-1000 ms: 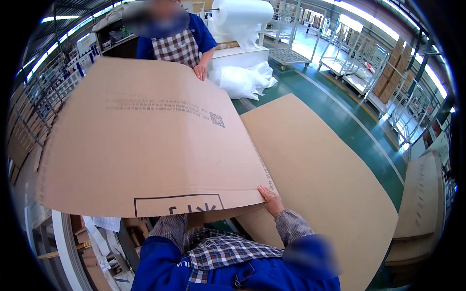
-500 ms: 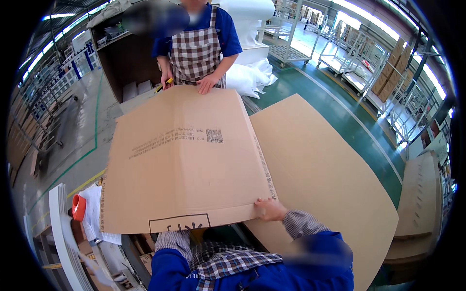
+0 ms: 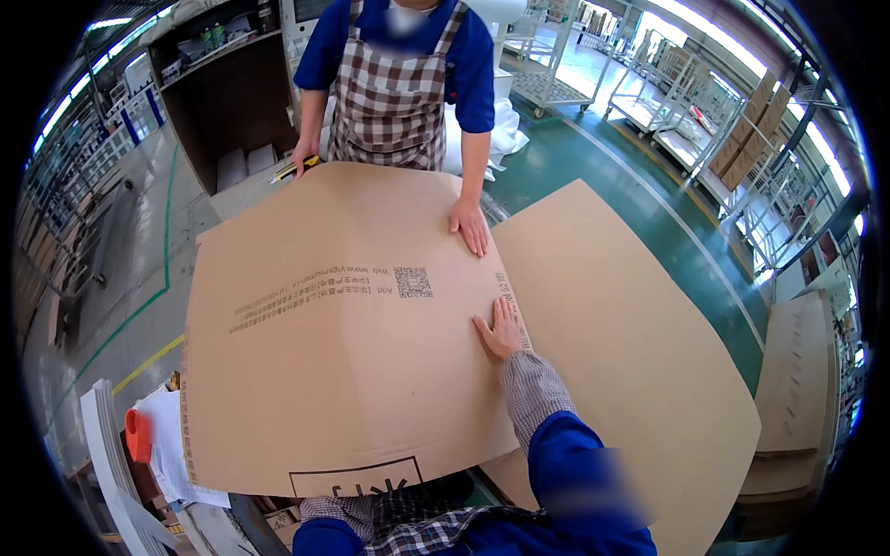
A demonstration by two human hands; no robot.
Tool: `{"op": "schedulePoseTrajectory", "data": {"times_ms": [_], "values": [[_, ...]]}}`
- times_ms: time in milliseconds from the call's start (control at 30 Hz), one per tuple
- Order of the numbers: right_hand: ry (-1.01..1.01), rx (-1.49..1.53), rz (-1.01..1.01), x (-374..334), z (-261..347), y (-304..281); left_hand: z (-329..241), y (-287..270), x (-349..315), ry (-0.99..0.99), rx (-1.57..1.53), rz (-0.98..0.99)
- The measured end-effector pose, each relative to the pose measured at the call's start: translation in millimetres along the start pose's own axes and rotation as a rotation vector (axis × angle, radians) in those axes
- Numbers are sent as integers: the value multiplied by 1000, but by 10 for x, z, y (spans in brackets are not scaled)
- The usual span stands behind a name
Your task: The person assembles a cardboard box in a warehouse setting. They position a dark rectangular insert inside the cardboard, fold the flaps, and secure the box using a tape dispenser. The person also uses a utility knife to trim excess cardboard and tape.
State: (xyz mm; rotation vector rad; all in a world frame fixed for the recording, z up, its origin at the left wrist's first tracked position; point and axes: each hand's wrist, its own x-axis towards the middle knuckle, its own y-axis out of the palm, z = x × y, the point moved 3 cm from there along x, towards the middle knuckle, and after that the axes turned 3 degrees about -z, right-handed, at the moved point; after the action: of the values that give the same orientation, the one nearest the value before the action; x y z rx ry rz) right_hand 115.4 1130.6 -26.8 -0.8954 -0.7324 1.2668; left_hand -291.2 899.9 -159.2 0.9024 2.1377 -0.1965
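A large printed cardboard sheet spreads out before me, slightly bowed, with a soft crease down its middle. My right hand lies flat on it by the right edge, fingers stretched out. My left sleeve reaches the sheet's near edge; the hand itself is hidden beneath. Across from me, a co-worker in a checked apron presses one flat hand on the far right corner. The co-worker's other hand holds a yellow and black utility knife by the far left edge.
Another plain cardboard sheet lies to the right, partly under the printed one. At left are an orange tape dispenser, papers and white strips. A dark cabinet stands behind; wheeled racks line the far right.
My right hand has let go of the near right edge, moved farther along it and flattened. The co-worker has leaned in, sliding one hand to the right edge. The printed sheet has shifted toward me.
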Motion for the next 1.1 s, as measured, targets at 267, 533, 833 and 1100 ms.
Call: {"op": "schedulePoseTrajectory", "data": {"times_ms": [267,533,833,1100], "values": [[28,-207,-35,-20,230,209,-25,-53,123,-43,-142,-17],[-269,-255,-11,-342,1064,671,88,162,311,-122,-303,-3],[-349,-244,-49,-326,1384,723,302,295,302,-208,-467,-59],[-395,-235,-33,-355,1241,654,-211,589,-830,-157,-954,422]]}}
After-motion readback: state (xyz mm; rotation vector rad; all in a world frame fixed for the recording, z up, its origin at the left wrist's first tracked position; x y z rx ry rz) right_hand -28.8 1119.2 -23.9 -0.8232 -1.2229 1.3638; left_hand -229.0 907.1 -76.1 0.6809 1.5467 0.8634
